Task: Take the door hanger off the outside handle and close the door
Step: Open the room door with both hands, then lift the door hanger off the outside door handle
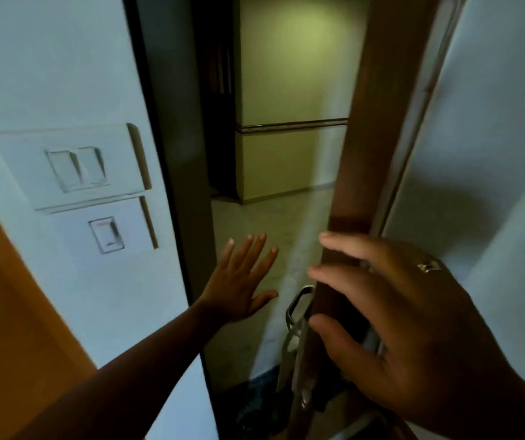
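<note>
The door stands ajar, its brown edge facing the camera, and the metal outside handle juts from its far face just beyond the right hand's thumb – no hanger can be made out on it. The right hand has its fingers spread, laid across the door edge, nothing clamped. Left of those fingers, the left hand reaches into the gap with fingers apart – palm outward, empty, well below the wall switches

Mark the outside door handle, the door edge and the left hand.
outside door handle point(297, 304), head view, on the metal lever loop.
door edge point(354, 154), head view, on the brown narrow face.
left hand point(239, 287), head view, on its back.
</note>
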A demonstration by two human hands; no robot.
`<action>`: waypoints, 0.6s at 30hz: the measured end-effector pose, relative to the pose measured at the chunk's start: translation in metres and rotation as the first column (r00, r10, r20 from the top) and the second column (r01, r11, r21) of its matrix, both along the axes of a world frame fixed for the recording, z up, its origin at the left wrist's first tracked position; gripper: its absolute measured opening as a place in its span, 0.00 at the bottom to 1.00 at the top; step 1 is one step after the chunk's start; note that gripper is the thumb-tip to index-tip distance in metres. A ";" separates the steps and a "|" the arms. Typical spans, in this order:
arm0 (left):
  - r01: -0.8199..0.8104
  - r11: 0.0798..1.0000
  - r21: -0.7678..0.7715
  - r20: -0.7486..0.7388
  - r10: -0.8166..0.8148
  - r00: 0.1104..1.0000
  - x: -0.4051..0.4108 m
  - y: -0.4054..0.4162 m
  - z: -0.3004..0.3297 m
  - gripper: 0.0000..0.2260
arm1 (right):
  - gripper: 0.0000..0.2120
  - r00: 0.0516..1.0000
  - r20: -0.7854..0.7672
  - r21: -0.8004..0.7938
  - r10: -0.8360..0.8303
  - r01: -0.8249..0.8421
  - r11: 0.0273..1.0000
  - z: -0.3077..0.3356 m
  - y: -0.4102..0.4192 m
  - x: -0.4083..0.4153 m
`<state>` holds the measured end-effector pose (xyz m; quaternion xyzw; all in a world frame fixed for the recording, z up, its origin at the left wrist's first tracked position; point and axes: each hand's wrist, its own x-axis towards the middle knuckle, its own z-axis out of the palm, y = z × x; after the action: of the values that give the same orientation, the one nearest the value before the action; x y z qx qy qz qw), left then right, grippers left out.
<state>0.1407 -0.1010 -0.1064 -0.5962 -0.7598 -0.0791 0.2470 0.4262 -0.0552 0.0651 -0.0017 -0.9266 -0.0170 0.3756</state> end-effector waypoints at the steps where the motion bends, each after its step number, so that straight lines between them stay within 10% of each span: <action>1: 0.053 0.998 -0.026 0.014 -0.053 0.999 -0.003 0.014 -0.008 0.34 | 0.18 1.000 -0.008 0.043 -0.029 0.030 0.999 0.001 -0.005 -0.003; 7: 0.357 0.924 -0.134 0.038 -0.355 0.934 0.011 0.081 -0.036 0.34 | 0.20 0.916 0.129 0.328 -0.381 0.323 0.888 0.009 -0.012 -0.037; 13: 0.838 0.535 -0.110 0.083 -0.835 0.544 0.050 0.128 -0.045 0.38 | 0.28 0.532 0.301 0.598 -0.792 0.541 0.591 0.003 0.014 -0.040; 18: 0.887 0.429 -0.173 0.110 -0.886 0.450 0.107 0.146 -0.041 0.33 | 0.35 0.185 0.438 0.684 -0.880 0.566 0.460 -0.004 0.047 -0.003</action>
<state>0.2478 0.0448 -0.1473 -0.9277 -0.3379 -0.1184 0.1051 0.4229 -0.0085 0.0611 -0.3721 -0.8436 -0.3701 -0.1131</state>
